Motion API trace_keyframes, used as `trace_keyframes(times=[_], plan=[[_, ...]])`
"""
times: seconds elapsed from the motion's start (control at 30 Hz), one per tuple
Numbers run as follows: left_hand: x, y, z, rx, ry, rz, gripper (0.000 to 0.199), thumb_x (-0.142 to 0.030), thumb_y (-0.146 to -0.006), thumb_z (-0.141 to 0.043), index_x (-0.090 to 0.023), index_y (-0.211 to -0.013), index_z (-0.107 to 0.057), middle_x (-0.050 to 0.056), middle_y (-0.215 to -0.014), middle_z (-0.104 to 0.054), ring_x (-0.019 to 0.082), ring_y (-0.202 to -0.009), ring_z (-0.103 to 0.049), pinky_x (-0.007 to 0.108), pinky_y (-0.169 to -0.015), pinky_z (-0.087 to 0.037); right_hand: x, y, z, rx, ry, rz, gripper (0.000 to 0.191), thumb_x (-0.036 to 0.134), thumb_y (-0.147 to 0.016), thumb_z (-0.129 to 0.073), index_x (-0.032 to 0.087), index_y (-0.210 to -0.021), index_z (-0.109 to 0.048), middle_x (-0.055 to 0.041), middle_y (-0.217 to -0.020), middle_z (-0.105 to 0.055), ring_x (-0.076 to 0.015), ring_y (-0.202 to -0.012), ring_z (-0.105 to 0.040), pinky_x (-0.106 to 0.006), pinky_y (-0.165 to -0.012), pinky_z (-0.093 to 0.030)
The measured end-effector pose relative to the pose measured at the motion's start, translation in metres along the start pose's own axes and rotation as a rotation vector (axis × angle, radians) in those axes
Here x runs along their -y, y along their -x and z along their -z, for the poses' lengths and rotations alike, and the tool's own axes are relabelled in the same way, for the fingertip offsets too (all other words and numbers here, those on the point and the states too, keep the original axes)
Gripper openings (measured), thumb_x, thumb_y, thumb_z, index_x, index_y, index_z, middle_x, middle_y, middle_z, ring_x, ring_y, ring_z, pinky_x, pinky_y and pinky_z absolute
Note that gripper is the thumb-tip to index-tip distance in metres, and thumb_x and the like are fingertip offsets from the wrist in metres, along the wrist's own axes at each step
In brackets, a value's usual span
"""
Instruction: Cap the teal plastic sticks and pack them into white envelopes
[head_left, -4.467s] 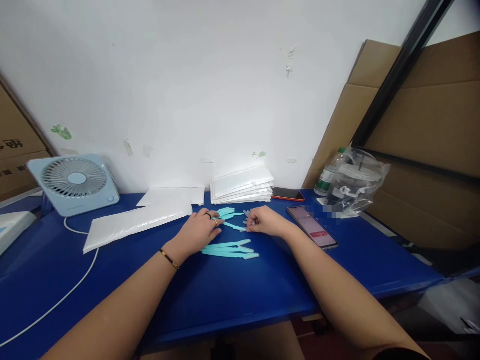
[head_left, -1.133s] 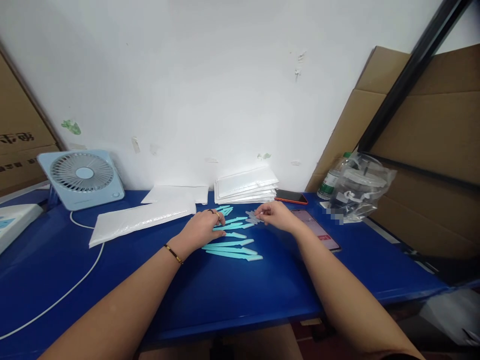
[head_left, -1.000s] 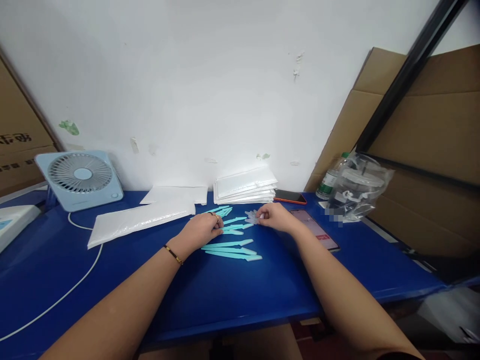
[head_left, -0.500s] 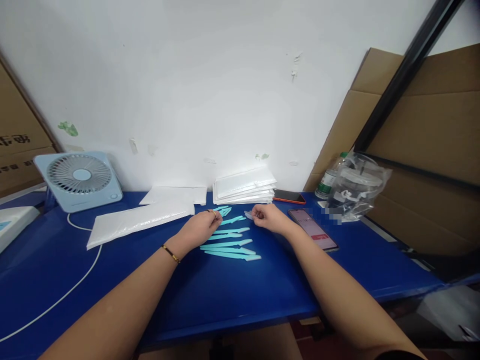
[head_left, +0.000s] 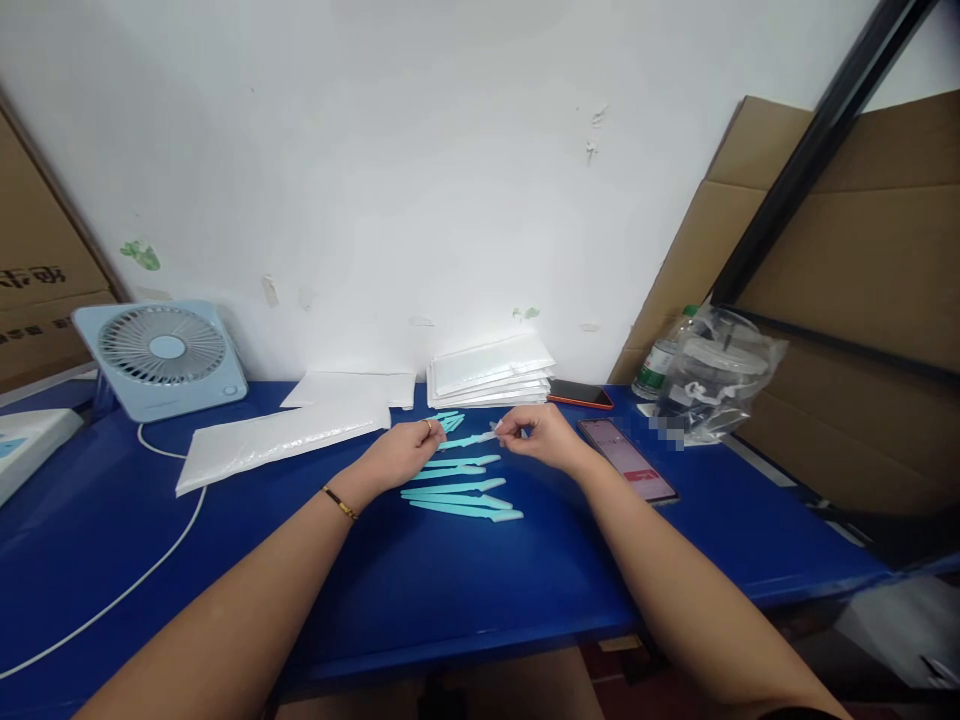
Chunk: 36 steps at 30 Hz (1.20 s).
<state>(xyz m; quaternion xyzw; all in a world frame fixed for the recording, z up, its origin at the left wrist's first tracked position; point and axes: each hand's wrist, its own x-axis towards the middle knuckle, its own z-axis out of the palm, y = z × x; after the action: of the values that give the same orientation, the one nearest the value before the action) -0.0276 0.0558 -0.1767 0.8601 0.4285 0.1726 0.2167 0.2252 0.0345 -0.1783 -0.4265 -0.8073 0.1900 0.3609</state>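
Observation:
Between its thumb and fingers, my left hand [head_left: 403,448] pinches the handle end of a turquoise eyebrow razor [head_left: 466,441], whose blade end points right. My right hand [head_left: 541,435] is closed on a small clear blade cap [head_left: 489,433], which meets the tip of that razor; whether it is around the blade or beside it I cannot tell. Several more eyebrow razors [head_left: 461,508] lie in rows on the blue table just in front of my hands. A small cluster of razors [head_left: 450,418] rests behind my left fingertips, partly hidden.
White padded mailers [head_left: 487,370] are stacked against the wall, with another mailer [head_left: 285,440] on the left. A blue fan [head_left: 161,360] and its cable [head_left: 180,530] stand further left. A lit phone [head_left: 628,460], a second phone [head_left: 581,393] and a bagged cup [head_left: 716,375] sit right.
My right hand has shifted slightly left, bringing the clear cap to the razor's tip. The razor in my left hand reaches a little further right. The other razors stay put.

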Motion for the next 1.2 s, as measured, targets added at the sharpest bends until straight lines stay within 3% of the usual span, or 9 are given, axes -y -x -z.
trace_keyframes(times=[0.13,0.23,0.43,0.53,0.73,1.03,1.2], plan=[[-0.008,0.003,-0.002,0.046,0.018,-0.067,0.036,-0.041,-0.09,-0.026,-0.02,-0.083,-0.055,0.001,-0.084,-0.061,0.014,-0.07,-0.053,0.024,-0.065,-0.041,0.006,0.002,-0.003,0.124,-0.056,0.001,0.012,0.025,-0.072,-0.06,0.016,-0.075,-0.069,-0.0041,-0.076,-0.069,-0.0152,-0.07,-0.063,-0.024,-0.064,-0.049],[-0.011,0.005,-0.006,0.069,-0.012,-0.105,0.037,-0.042,-0.09,-0.027,-0.021,-0.08,-0.055,0.001,-0.082,-0.062,0.013,-0.068,-0.053,0.024,-0.064,-0.042,0.0,0.003,0.004,0.23,-0.091,-0.083,0.02,0.029,-0.072,-0.062,0.015,-0.084,-0.07,-0.0041,-0.071,-0.068,-0.0153,-0.065,-0.062,-0.025,-0.059,-0.048],[0.001,-0.001,-0.012,-0.107,-0.227,-0.09,0.027,-0.037,-0.086,-0.039,-0.021,-0.091,-0.06,0.005,-0.095,-0.061,0.019,-0.088,-0.056,0.028,-0.074,-0.042,-0.03,-0.001,0.017,-0.026,0.244,-0.168,0.016,0.017,-0.072,-0.056,0.017,-0.08,-0.07,-0.0026,-0.071,-0.065,-0.0118,-0.059,-0.055,-0.023,-0.057,-0.041],[0.009,-0.005,-0.014,-0.127,-0.308,-0.024,0.026,-0.037,-0.083,-0.045,-0.021,-0.094,-0.062,0.006,-0.097,-0.06,0.021,-0.089,-0.056,0.03,-0.074,-0.043,-0.037,-0.004,0.01,-0.003,0.339,-0.166,0.012,0.018,-0.071,-0.059,0.018,-0.077,-0.07,-0.0028,-0.075,-0.065,-0.0118,-0.062,-0.054,-0.023,-0.059,-0.04],[0.01,-0.01,-0.016,-0.092,-0.307,0.013,0.02,-0.034,-0.08,-0.048,-0.021,-0.08,-0.062,0.004,-0.087,-0.062,0.019,-0.079,-0.058,0.028,-0.067,-0.042,-0.04,-0.009,-0.007,0.071,0.353,-0.123,0.009,0.02,-0.072,-0.063,0.019,-0.074,-0.073,-0.0038,-0.076,-0.062,-0.0122,-0.065,-0.053,-0.023,-0.062,-0.038],[0.003,-0.009,-0.014,-0.064,-0.317,0.072,0.017,-0.033,-0.079,-0.051,-0.021,-0.074,-0.061,0.002,-0.075,-0.065,0.017,-0.07,-0.059,0.026,-0.06,-0.039,-0.033,-0.003,0.005,0.094,0.339,-0.177,0.007,0.017,-0.066,-0.066,0.018,-0.069,-0.072,-0.0017,-0.073,-0.065,-0.012,-0.064,-0.055,-0.023,-0.061,-0.038],[0.001,-0.008,-0.012,-0.047,-0.296,0.078,0.019,-0.035,-0.079,-0.051,-0.021,-0.075,-0.062,0.002,-0.076,-0.066,0.018,-0.071,-0.06,0.026,-0.06,-0.039,-0.035,-0.004,-0.003,0.125,0.264,-0.178,0.01,0.026,-0.068,-0.068,0.019,-0.074,-0.072,-0.0014,-0.073,-0.063,-0.0106,-0.061,-0.053,-0.021,-0.055,-0.036]])
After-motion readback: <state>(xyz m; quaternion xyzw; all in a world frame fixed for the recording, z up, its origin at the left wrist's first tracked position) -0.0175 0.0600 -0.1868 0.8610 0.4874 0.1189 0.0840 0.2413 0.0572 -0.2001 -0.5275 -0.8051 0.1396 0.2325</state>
